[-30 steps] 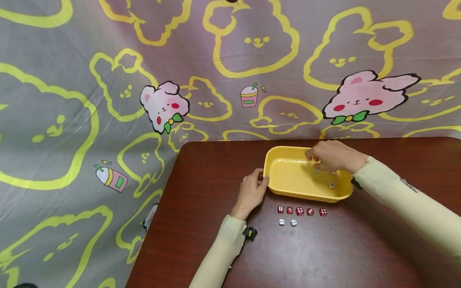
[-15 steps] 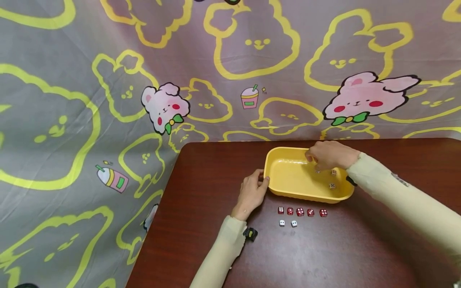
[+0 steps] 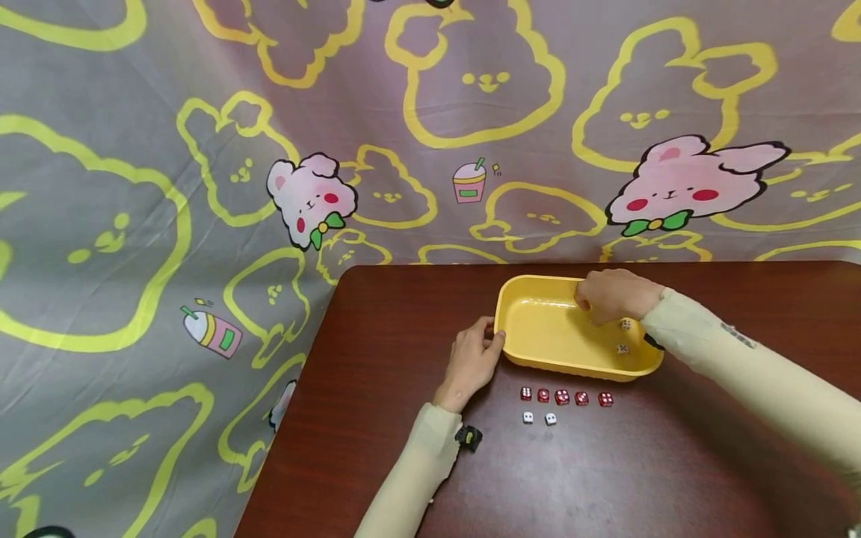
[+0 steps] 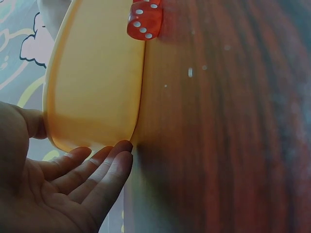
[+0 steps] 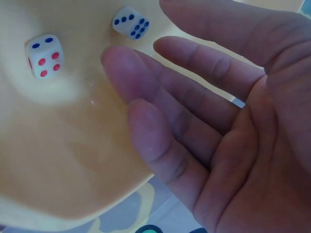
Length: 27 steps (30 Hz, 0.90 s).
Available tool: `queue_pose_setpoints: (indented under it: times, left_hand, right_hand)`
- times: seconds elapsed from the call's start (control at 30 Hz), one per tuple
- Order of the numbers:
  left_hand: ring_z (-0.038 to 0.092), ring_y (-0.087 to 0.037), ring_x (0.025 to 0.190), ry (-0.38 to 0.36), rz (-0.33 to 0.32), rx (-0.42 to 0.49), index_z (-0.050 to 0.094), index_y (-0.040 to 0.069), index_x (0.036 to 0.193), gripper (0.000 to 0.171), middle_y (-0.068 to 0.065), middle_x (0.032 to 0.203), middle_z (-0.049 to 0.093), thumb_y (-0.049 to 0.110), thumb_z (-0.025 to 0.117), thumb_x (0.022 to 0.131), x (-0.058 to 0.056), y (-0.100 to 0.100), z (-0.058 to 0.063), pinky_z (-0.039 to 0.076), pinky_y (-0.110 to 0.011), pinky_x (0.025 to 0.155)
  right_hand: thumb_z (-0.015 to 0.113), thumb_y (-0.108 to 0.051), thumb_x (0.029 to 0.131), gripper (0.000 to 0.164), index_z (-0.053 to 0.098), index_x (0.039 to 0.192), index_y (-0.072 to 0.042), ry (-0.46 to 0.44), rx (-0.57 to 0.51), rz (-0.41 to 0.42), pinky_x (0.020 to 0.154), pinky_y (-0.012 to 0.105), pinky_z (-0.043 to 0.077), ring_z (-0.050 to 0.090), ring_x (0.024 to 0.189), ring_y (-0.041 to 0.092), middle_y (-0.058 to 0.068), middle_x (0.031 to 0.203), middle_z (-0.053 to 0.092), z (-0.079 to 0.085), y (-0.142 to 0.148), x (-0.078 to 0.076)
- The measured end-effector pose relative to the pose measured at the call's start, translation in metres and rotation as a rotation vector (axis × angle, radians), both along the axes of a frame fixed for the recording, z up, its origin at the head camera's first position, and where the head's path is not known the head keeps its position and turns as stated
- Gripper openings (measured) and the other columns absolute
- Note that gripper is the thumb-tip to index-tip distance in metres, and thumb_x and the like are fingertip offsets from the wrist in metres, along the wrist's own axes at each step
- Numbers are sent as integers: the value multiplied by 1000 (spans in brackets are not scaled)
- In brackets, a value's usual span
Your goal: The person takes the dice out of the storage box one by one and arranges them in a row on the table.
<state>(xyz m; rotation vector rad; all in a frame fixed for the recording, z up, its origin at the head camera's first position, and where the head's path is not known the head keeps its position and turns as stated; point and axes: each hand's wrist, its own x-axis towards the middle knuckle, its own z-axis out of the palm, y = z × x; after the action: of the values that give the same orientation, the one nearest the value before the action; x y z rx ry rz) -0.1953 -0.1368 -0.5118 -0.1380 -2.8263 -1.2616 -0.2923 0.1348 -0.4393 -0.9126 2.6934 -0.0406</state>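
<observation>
My left hand [image 3: 468, 364] holds the left end of a yellow tray [image 3: 538, 357], thumb at the rim and fingers against the outer wall. In the left wrist view the left hand [image 4: 73, 179] shows these fingers nearly straight. Over the tray's right part, my right hand [image 3: 616, 294] reaches down inside. Its fingers look loosely bent in the right wrist view, thumb apart, with nothing seen between them. Near them lie a white die [image 5: 44, 56] and a second white die [image 5: 131, 23]. From the head, two dice show in the tray, one white die [image 3: 622, 348] nearest the front wall.
Along the tray's front, several red dice stand in a row on the brown table [image 3: 572, 478], including a red die [image 3: 562, 397]. Closer to me sit two white dice, one white die [image 3: 528, 418] at left. A cartoon-printed curtain [image 3: 417, 97] hangs behind and at left.
My right hand has shifted slightly nearer inside the tray, and a white die seen below its fingers earlier is now hidden. My left hand stays on the tray's end.
</observation>
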Motion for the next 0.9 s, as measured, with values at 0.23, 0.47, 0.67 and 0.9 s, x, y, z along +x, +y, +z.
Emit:
queue_pose_setpoints:
  times: [0.23, 0.47, 0.67, 0.9]
  left_hand:
    - [79, -14, 99, 0, 0, -3, 67, 14, 136, 36, -6, 126, 76, 31, 57, 105, -1, 0, 0, 58, -40, 94]
    - [78, -13, 100, -7, 0, 1, 66, 14, 136, 37, -5, 127, 76, 32, 57, 105, 0, 0, -1, 59, -39, 94]
    - [78, -14, 100, -12, -5, 5, 66, 14, 137, 37, -5, 127, 76, 31, 56, 106, -2, 0, -2, 59, -39, 94]
    - [78, -14, 101, -16, 0, 5, 66, 15, 137, 37, -4, 128, 76, 32, 56, 106, -2, 0, -1, 59, -39, 94]
  right_hand:
    - [61, 3, 72, 28, 50, 59, -19, 34, 1, 28, 55, 29, 28, 41, 61, 15, -3, 65, 43, -7, -4, -4]
    - [63, 4, 76, 28, 51, 62, -18, 36, 26, 8, 56, 31, 33, 44, 63, 18, 2, 69, 48, -11, -9, -4]
    - [64, 2, 79, 26, 53, 66, -16, 26, 46, 7, 57, 32, 35, 47, 64, 20, 3, 70, 50, -11, -11, -5]
    - [65, 1, 84, 27, 54, 67, -16, 8, 48, 12, 58, 32, 36, 47, 65, 20, 3, 70, 50, -12, -11, -5]
